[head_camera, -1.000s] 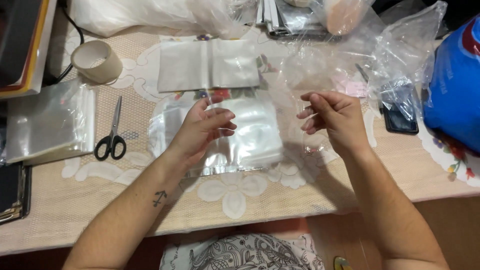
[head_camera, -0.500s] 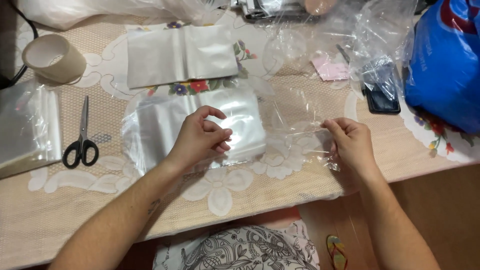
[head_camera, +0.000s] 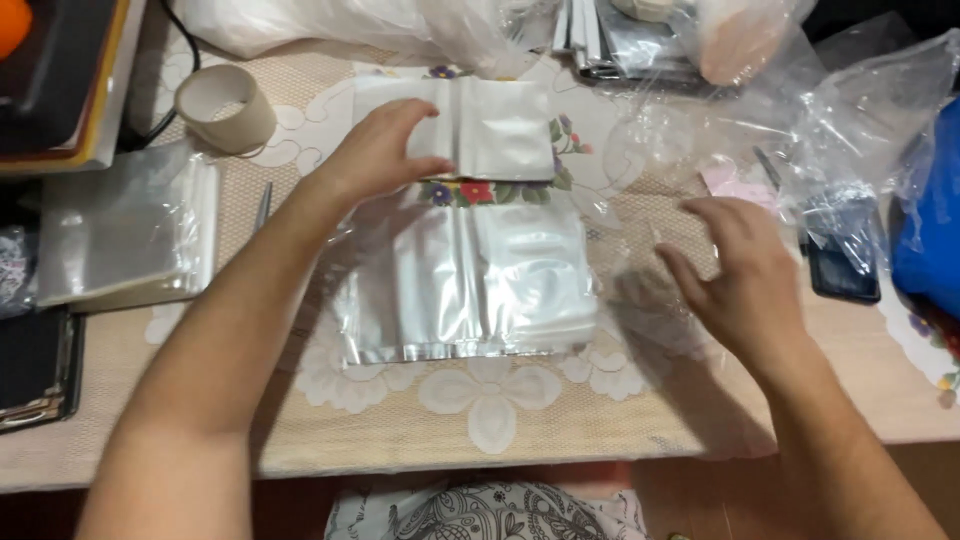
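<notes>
A stack of silver foil pouches (head_camera: 470, 285) lay flat at the table's middle, rectangular and shiny. Just beyond it lay a smaller pale pouch (head_camera: 480, 125). A pile of clear flat bags (head_camera: 125, 235) sat at the left. At the right, a dark phone screen (head_camera: 840, 265) showed under crumpled clear plastic wrap (head_camera: 860, 120), beside a blue bag (head_camera: 930, 240).

Stack of pouches (head_camera: 470, 290) lies mid-table (head_camera: 560, 420), a 2nd pouch pile (head_camera: 480, 130) behind it. Left hand (head_camera: 375, 155) rests on that rear pile's left edge. Right hand (head_camera: 740, 275) hovers right of the stack, over loose plastic film (head_camera: 660, 300). Tape roll (head_camera: 225, 105) far left rear; flat bag stack (head_camera: 125, 235) left; phone (head_camera: 840, 270) right.
</notes>
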